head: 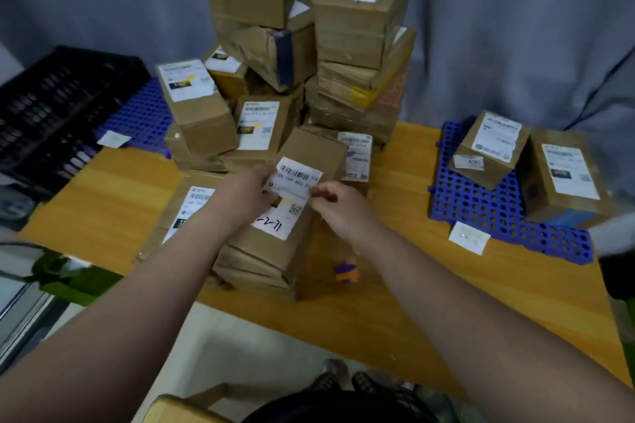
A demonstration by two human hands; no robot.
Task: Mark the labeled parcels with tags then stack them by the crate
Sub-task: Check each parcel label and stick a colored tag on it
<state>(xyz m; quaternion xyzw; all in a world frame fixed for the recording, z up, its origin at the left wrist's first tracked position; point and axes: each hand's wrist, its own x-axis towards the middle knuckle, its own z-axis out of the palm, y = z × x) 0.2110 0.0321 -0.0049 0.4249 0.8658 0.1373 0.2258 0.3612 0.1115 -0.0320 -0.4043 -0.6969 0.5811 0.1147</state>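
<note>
The wooden table [446, 285] in front of me carries nearly everything, and the biggest thing on it is also my biggest worry: the tall pile of parcels [357, 10] at the back looks crooked, with crushed boxes low down, so I judge that a nudge from my forearms or from a box dragged out carelessly could bring it over. The black crate [51, 106] sits at the far left, well apart from my hands, so any stacking there means a long reach past that pile. On the right a blue mat [481, 203] holds two labelled boxes. Closer in, the parcel [271, 244] I am working on lies on top of a low stack just under my hands, its white label facing up with handwriting on it. My left hand [251, 189] pinches the left edge of the tag [295, 178], and my right hand [338, 203] pinches its lower right edge, so the tag hangs between them just above the far end of the parcel's label. If it is sticky-backed, which I cannot tell, it could curl onto my fingers or land crooked over the barcode. A small purple and orange thing [345, 272], perhaps a marker, lies near my right wrist, where I could knock it.
</note>
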